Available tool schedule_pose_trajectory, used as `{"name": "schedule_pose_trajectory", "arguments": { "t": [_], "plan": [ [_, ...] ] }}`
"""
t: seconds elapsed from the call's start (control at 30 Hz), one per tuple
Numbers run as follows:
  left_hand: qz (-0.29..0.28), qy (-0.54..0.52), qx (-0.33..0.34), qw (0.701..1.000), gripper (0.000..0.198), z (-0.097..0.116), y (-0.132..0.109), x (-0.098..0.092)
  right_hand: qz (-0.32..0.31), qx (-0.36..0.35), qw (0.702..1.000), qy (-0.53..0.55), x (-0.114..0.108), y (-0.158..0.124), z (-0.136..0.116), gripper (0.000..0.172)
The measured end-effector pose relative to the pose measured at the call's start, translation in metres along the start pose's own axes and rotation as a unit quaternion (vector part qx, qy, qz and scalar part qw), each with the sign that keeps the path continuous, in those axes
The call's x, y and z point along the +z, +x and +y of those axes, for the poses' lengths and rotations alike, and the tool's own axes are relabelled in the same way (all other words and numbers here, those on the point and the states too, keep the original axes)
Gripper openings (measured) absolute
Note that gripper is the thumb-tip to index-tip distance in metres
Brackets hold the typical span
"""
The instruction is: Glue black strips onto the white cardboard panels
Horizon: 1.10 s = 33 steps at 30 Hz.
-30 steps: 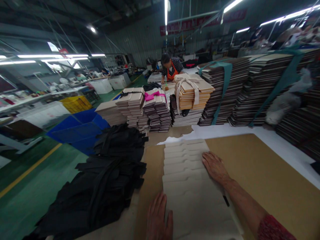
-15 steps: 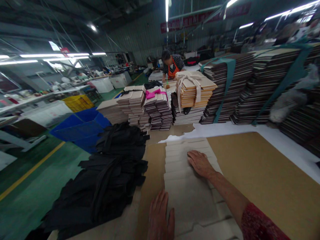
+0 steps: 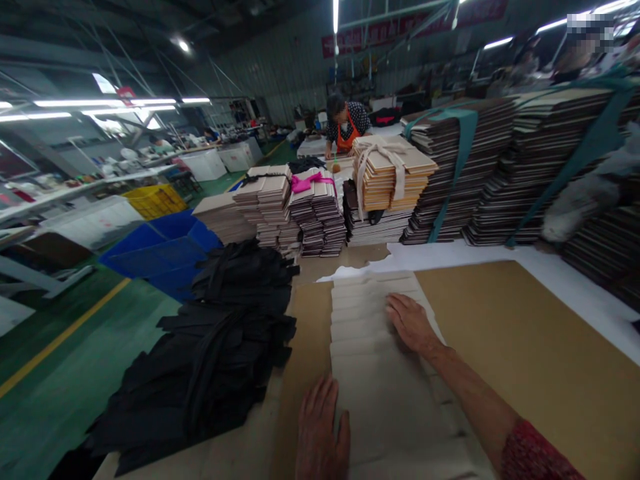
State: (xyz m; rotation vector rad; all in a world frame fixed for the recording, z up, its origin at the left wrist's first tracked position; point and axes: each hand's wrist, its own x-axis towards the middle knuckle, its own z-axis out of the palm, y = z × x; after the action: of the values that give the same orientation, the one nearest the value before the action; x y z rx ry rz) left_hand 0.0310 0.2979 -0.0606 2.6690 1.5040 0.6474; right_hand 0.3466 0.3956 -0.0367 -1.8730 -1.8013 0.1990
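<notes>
A long row of overlapping beige sheets (image 3: 375, 373) lies flat before me on a brown board (image 3: 525, 327). My right hand (image 3: 411, 323) rests on the upper right part of the row, fingers stretched out. At the row's left edge lies my left hand (image 3: 323, 427), palm down, with its fingers extended and the thumb apart. Neither hand grips anything. To the left of the left hand is a big heap of black fabric strips (image 3: 195, 373); they are bunched in overlapping layers. Whether the sheets are cloth or card I cannot tell.
Tied stacks of panels stand at the back: beige (image 3: 265, 203), pink-tied (image 3: 317, 217), yellow-edged (image 3: 393, 173) and tall dark ones (image 3: 460, 167). Blue crates (image 3: 160, 250) stand on the floor at left. Across the table a person in an orange apron (image 3: 346, 133) bends over work.
My right hand has slid slightly to the right and up over the sheets. The sheets under it look smoother near the front. My left hand stays almost where it was.
</notes>
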Motion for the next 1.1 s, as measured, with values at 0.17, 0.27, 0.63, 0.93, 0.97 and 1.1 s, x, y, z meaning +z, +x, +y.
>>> {"name": "schedule_pose_trajectory", "arguments": {
  "t": [0.17, 0.27, 0.63, 0.93, 0.97, 1.1],
  "plan": [
    [0.003, -0.012, -0.005, 1.000, 0.047, 0.001, 0.000, 0.000, 0.071, 0.081, 0.994, 0.025, -0.035, -0.057, 0.037, 0.052],
    [0.007, -0.014, -0.002, 1.000, 0.047, 0.001, 0.000, 0.001, 0.101, 0.167, 0.979, 0.066, -0.048, -0.121, 0.056, 0.051],
    [-0.017, -0.038, -0.003, 0.999, 0.046, 0.003, 0.005, -0.005, 0.048, 0.043, 0.997, 0.043, -0.045, -0.095, 0.008, 0.046],
    [-0.028, -0.046, -0.016, 0.998, 0.044, 0.005, 0.004, -0.006, -0.056, -0.002, 0.998, -0.036, -0.003, -0.030, -0.023, 0.038],
    [-0.029, -0.047, -0.020, 0.998, 0.045, 0.006, 0.004, -0.007, -0.060, -0.003, 0.997, -0.041, -0.002, -0.030, -0.022, 0.038],
    [-0.035, -0.044, -0.022, 0.998, 0.044, 0.007, 0.004, -0.009, -0.069, -0.010, 0.996, -0.053, -0.004, -0.032, -0.019, 0.039]
  ]
}}
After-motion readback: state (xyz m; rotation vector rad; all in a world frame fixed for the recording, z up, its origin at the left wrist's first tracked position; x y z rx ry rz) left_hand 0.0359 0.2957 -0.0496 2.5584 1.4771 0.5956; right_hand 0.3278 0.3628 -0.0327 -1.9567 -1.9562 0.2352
